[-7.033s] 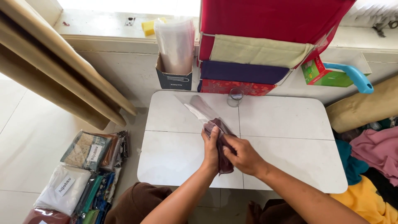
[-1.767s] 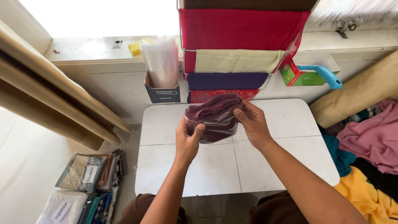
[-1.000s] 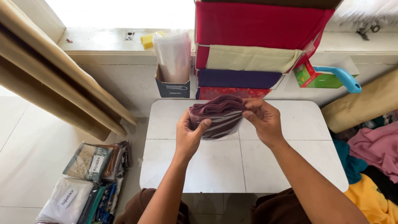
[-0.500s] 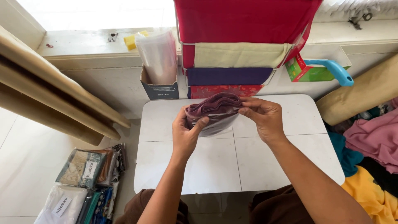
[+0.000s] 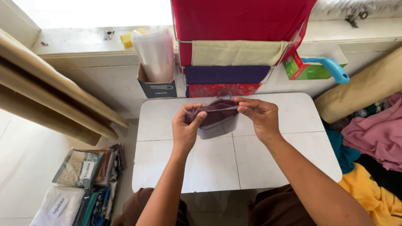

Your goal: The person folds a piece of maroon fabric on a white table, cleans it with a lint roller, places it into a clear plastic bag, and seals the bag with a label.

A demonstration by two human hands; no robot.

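Both my hands hold a clear plastic bag [image 5: 217,125] with a folded maroon cloth [image 5: 217,112] inside it, lifted a little above the small white table [image 5: 209,163]. My left hand [image 5: 186,127] pinches the bag's upper left corner. My right hand [image 5: 259,117] pinches the upper right edge. The bag's mouth is stretched flat between the two hands and its lower part hangs toward the table.
A cardboard box of clear plastic bags [image 5: 155,58] stands behind the table. Stacked folded fabrics [image 5: 234,50] in red, beige and purple lean against the wall. Packaged cloths [image 5: 79,180] lie on the floor at left; loose pink and yellow fabric [image 5: 372,142] is piled at right.
Seven seconds ago the cloth was being worked on the tabletop; it was then lifted in the bag. Over the last second my hands lowered slightly and pulled the bag's top edge taut.
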